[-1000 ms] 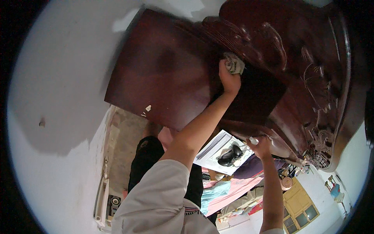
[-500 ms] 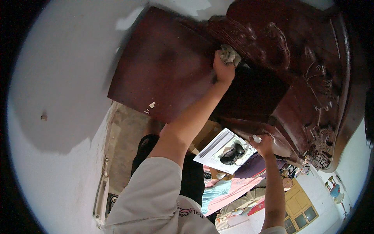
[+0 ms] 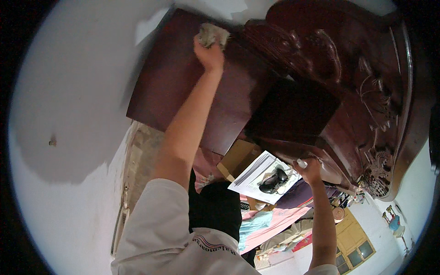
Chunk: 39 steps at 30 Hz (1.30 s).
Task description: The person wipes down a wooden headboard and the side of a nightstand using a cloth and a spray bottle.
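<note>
Dark panel [image 3: 160, 87] behind greyish cloth [image 3: 209, 35]

Flat wooden panel [image 3: 160, 78] is glossy dark red-brown, crumpled grey-beige cloth [image 3: 213, 35] over it, carved red-brown wooden board [image 3: 316, 41] with raised curling pattern to its right, small white cylinder [image 3: 301, 163], tan cardboard box [image 3: 239, 155], white paper stack [image 3: 245, 179], pink fabric [image 3: 285, 221] and turquoise fabric [image 3: 255, 223] below it, plain white wall [image 3: 73, 101] to its left.

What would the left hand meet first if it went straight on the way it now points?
Past the far edge of the dark wooden panel, the left hand with its cloth would probably meet the pale wall first; the depth there is unclear.
</note>
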Each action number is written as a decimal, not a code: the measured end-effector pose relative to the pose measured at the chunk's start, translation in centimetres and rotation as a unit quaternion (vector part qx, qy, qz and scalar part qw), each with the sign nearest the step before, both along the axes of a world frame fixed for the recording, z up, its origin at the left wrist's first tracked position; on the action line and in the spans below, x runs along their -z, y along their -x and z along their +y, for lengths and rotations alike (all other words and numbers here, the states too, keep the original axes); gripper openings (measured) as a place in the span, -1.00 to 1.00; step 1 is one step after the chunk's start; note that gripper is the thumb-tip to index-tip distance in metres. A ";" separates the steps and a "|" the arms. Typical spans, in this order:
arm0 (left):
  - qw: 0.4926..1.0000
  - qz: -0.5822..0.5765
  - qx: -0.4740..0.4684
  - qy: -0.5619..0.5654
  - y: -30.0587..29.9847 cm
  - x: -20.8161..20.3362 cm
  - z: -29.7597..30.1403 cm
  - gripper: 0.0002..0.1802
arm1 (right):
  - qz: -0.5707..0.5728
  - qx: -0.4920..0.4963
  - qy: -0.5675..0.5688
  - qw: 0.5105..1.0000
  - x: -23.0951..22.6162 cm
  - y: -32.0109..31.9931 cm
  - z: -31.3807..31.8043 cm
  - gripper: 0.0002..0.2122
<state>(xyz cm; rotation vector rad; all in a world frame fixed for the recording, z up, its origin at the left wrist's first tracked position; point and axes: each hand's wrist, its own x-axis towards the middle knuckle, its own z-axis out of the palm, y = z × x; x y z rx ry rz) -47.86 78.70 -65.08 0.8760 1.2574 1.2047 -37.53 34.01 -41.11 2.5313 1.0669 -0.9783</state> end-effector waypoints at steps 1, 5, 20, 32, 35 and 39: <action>0.999 0.043 -0.003 0.006 1.1 0.9 0.8 -0.60 | 0.003 0.003 -0.003 1.000 0.0 0.1 0.3 -0.69; 0.998 0.057 0.014 0.003 2.3 2.2 2.3 -0.59 | 0.006 0.010 -0.066 0.998 -0.4 0.5 1.3 -0.68; 0.991 0.120 0.051 -0.004 -4.6 -0.8 -7.7 -0.58 | -0.003 0.020 -0.064 0.998 -1.1 0.8 2.0 -0.60; 0.983 0.100 0.115 0.106 -10.1 -2.8 -17.8 -0.57 | -0.015 0.011 -0.015 1.000 -0.6 0.6 0.7 -0.64; 0.971 0.108 0.145 0.154 -10.9 -3.8 -19.7 -0.56 | -0.032 -0.029 -0.016 0.999 -0.4 0.2 0.2 -0.66; 0.970 0.062 0.182 0.148 -11.3 -0.4 -20.9 -0.56 | -0.036 -0.054 -0.012 0.998 0.4 -0.1 -0.4 -0.68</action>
